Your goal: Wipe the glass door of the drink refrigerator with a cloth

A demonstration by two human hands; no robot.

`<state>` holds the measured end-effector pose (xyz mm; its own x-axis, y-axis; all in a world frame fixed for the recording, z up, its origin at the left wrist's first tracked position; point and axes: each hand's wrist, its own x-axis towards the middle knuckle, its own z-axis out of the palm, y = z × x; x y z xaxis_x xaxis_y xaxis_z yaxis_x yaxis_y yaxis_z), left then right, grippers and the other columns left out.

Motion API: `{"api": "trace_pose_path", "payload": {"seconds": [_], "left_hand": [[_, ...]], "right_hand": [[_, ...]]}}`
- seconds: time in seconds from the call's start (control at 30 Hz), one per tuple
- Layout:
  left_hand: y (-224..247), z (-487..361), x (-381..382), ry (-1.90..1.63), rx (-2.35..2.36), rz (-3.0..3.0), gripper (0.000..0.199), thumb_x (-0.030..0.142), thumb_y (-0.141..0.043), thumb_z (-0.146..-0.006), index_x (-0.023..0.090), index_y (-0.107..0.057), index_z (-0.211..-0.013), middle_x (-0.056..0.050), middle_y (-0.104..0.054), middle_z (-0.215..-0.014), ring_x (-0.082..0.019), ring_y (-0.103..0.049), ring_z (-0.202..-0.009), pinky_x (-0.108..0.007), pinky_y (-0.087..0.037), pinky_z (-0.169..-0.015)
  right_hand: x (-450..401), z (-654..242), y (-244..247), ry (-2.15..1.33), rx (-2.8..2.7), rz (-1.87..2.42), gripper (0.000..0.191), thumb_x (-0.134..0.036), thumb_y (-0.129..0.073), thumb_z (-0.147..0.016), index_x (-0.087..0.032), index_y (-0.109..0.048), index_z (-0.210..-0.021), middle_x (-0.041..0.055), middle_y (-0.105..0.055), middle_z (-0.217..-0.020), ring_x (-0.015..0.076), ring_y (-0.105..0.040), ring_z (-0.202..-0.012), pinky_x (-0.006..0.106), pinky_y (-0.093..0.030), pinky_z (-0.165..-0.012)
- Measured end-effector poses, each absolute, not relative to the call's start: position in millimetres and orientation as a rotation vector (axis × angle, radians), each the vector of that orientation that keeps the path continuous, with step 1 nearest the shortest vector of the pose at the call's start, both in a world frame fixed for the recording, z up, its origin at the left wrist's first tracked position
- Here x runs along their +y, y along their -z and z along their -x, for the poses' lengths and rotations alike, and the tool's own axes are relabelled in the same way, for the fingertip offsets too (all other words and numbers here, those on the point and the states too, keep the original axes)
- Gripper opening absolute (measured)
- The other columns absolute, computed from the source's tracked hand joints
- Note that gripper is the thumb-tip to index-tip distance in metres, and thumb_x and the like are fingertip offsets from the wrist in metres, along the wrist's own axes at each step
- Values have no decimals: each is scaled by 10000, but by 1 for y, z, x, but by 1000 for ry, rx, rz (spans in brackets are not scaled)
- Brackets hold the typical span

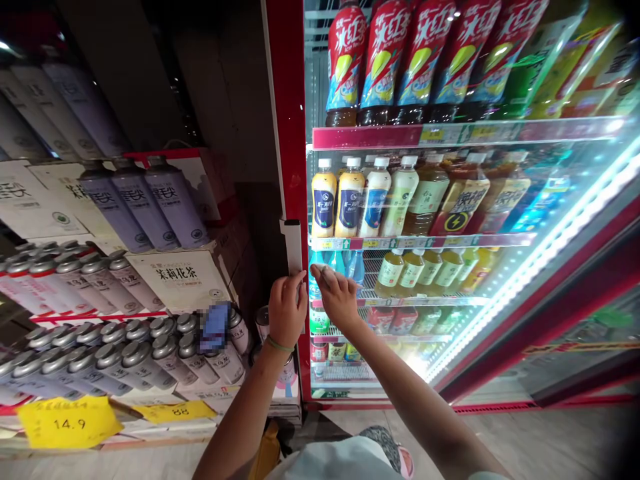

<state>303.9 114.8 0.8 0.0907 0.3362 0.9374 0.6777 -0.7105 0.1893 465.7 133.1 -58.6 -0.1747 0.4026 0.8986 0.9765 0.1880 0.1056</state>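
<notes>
My left hand (288, 308), with a thin band at its wrist, is closed at the white handle strip (293, 247) on the red edge of a glass-fronted drinks fridge. Its fingers curl round the lower part of that strip. Just to the right, my right hand (337, 295) is in front of the fridge glass, fingers bent and drawn together. Whatever its fingertips may hold is too small to make out. Behind it, blue-capped or blue-tinted bottles (354, 268) are partly covered by the hand. Milk-tea bottles (324, 200) stand on the shelf above.
Red iced-tea bottles (385, 57) fill the fridge's top shelf. To the left, stacked displays hold silver-topped cans (135, 363), purple cans (175, 207) and a tea carton (175, 273). A yellow price sign (69, 423) hangs below. Grey floor (490, 440) lies at the front.
</notes>
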Motion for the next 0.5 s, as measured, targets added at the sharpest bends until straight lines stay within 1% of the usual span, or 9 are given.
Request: {"api": "trace_pose_path", "payload": {"seconds": [0.1,0.23,0.3,0.4,0.5], "left_hand": [[-5,-303,115,1644,-1028,2078,285,190,-568,-1028,245,-650,-1296,-53,-634,-995,-166,-651,-878,-315,-581,-837],[-8,-302,116,1613,-1014,2106,280,201,-577,-1029,251,-647,-1295,-39,-619,-960,-160,-646,-853,-304,-574,-826],[-8,-302,116,1610,-1020,2106,276,204,-572,-1031,250,-648,-1292,-37,-612,-958,-157,-640,-839,-303,-571,-824],[-7,-302,116,1608,-1035,2098,266,201,-561,-1036,242,-653,-1282,-39,-605,-964,-154,-636,-835,-304,-569,-830],[-6,-300,116,1583,-1033,2117,280,199,-564,-1035,239,-651,-1298,-41,-606,-975,-156,-638,-848,-302,-566,-839]], "right_hand": [[132,-462,53,886,-1711,1366,792,-166,-486,-1021,-321,-124,-1709,107,-665,-1379,275,-572,-1108,418,-380,-944],[127,-459,59,890,-1783,1345,845,-122,-482,-999,-299,-67,-1713,101,-695,-1291,261,-584,-1049,405,-386,-903],[127,-457,57,876,-1750,1374,820,-150,-489,-1012,-305,-94,-1713,105,-688,-1318,267,-586,-1076,412,-383,-906],[129,-454,55,877,-1688,1401,753,-194,-492,-1033,-301,-177,-1708,122,-668,-1371,275,-591,-1090,424,-376,-903],[125,-458,68,927,-1703,1376,735,-162,-472,-1032,-270,-200,-1706,120,-700,-1292,259,-600,-1039,410,-374,-893]]}}
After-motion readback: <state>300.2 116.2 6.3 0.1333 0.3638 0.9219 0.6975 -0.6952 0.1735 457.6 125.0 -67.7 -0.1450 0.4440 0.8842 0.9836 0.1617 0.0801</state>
